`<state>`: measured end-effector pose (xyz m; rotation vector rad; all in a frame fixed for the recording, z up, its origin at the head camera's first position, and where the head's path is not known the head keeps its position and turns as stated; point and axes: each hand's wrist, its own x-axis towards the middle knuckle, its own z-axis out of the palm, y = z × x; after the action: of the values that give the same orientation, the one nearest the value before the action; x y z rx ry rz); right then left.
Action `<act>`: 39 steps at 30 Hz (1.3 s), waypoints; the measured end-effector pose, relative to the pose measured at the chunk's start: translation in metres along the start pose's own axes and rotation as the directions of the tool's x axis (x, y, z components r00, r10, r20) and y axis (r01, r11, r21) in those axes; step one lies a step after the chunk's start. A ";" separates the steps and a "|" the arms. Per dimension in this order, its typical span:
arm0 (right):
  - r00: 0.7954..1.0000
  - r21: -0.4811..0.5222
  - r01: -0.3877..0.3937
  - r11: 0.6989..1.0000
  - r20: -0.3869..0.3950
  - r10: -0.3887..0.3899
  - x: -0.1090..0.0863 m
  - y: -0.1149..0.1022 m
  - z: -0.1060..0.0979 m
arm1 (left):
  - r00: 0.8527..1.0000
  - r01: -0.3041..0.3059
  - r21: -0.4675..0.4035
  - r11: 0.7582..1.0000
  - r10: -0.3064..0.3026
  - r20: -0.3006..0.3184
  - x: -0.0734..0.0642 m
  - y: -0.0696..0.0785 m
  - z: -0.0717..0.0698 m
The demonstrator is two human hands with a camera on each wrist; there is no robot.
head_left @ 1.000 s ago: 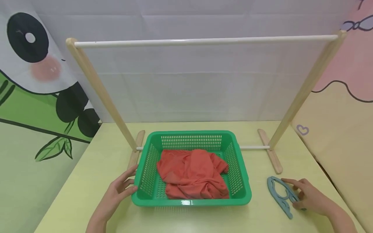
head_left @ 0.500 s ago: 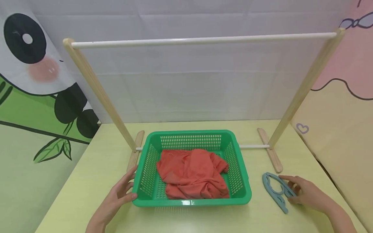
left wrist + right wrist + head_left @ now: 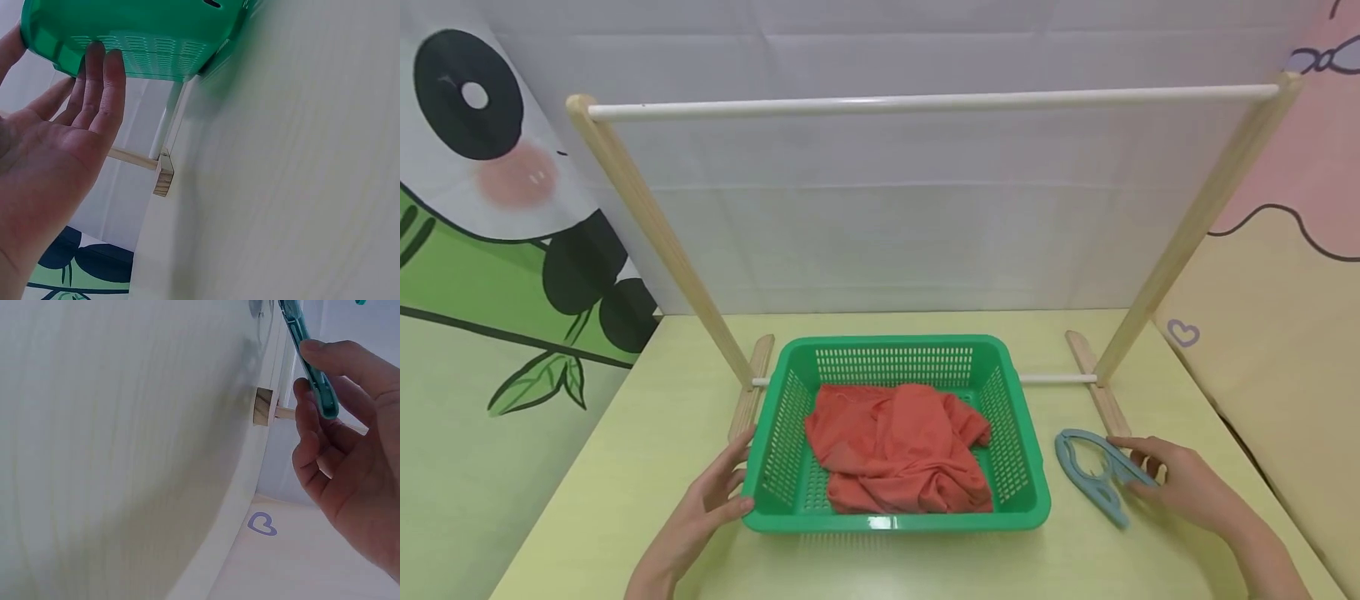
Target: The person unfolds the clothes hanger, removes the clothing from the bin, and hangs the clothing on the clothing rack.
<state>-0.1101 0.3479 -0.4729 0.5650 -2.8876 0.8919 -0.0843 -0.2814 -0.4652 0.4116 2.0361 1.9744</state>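
My right hand [image 3: 1187, 483] pinches one arm of a blue-grey folding clothes hanger [image 3: 1117, 467] between thumb and fingers. In the right wrist view the hanger [image 3: 319, 387] is held off the table, its end poking out past the thumb. My left hand [image 3: 696, 517] rests against the left side of a green plastic basket [image 3: 895, 522]. The left wrist view has the fingers [image 3: 94, 87] fairly straight, with their tips at the basket's slotted wall. A crumpled red cloth, perhaps a garment [image 3: 902, 450], lies in the basket.
Behind the basket stands a rack with wooden posts [image 3: 658, 229] and a white top bar [image 3: 925, 103]. Its wooden feet [image 3: 1097, 392] rest on the pale yellow table [image 3: 647, 417]. A white backdrop and painted side panels [image 3: 1270, 333] enclose the table.
My right hand has moved leftward and a little away from me, carrying the hanger closer to the basket. My left hand has stayed beside the basket almost unmoved.
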 end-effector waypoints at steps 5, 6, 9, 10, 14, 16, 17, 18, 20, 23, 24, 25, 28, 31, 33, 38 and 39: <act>0.997 -0.026 0.017 1.000 -0.076 -0.019 0.006 -0.003 0.000 | 1.000 0.007 0.001 1.000 -0.007 0.001 -0.001 0.000 0.001; 0.995 -0.040 0.018 0.999 -0.096 -0.022 0.007 -0.003 0.000 | 1.000 0.014 0.002 1.000 -0.014 0.000 -0.002 0.000 0.002; 0.988 -0.083 0.020 0.996 -0.149 -0.033 0.009 -0.004 -0.001 | 0.999 0.040 0.006 0.999 -0.040 -0.011 -0.002 0.000 0.003; 0.985 -0.103 0.024 0.994 -0.169 -0.041 0.010 -0.005 -0.002 | 0.999 0.044 0.007 0.999 -0.044 -0.014 -0.002 0.000 0.003; 0.972 -0.155 0.026 0.987 -0.228 -0.062 0.016 -0.010 -0.006 | 0.999 0.048 0.015 0.999 -0.048 -0.022 -0.002 0.001 0.003; 0.966 -0.164 0.031 0.986 -0.248 -0.071 0.019 -0.012 -0.008 | 0.998 0.059 0.023 0.998 -0.059 -0.030 -0.002 0.002 0.004; 0.964 -0.162 0.033 0.986 -0.255 -0.074 0.020 -0.014 -0.009 | 0.997 0.068 0.027 0.997 -0.067 -0.035 -0.002 0.002 0.004; 0.962 -0.159 0.037 0.987 -0.263 -0.079 0.021 -0.015 -0.009 | 0.996 0.075 0.031 0.997 -0.074 -0.040 -0.002 0.002 0.004; 0.956 -0.153 0.052 0.987 -0.279 -0.094 0.023 -0.016 -0.009 | 0.995 0.091 0.042 0.995 -0.088 -0.053 -0.002 0.002 0.004; 0.945 -0.157 0.076 0.985 -0.305 -0.121 0.027 -0.019 -0.009 | 0.994 0.094 0.047 0.994 -0.091 -0.061 -0.002 0.002 0.005; 0.941 -0.159 0.083 0.984 -0.312 -0.129 0.028 -0.020 -0.009 | 0.994 0.092 0.046 0.995 -0.089 -0.062 -0.002 0.001 0.005; 0.939 -0.162 0.088 0.983 -0.315 -0.136 0.029 -0.021 -0.009 | 0.994 0.089 0.045 0.995 -0.086 -0.061 -0.002 0.001 0.005; 0.937 -0.158 0.102 0.982 -0.317 -0.149 0.032 -0.024 -0.010 | 0.995 0.079 0.039 0.996 -0.077 -0.057 -0.002 0.001 0.004; 0.938 -0.147 0.105 0.984 -0.313 -0.147 0.035 -0.026 -0.011 | 0.995 0.079 0.040 0.996 -0.077 -0.061 -0.002 0.000 0.004; 0.937 -0.135 0.106 0.985 -0.318 -0.144 0.036 -0.028 -0.012 | 0.995 0.078 0.041 0.996 -0.075 -0.062 -0.002 0.000 0.004; 0.928 -0.119 0.113 0.986 -0.342 -0.148 0.041 -0.032 -0.014 | 0.997 0.063 0.034 0.997 -0.062 -0.055 -0.002 0.001 0.004; 0.926 -0.116 0.116 0.986 -0.347 -0.150 0.042 -0.033 -0.014 | 0.997 0.062 0.034 0.997 -0.060 -0.055 -0.002 0.001 0.004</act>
<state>-0.1379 0.3171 -0.4365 0.5224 -2.5170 0.7466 -0.0812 -0.2780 -0.4644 0.3025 2.0930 1.9360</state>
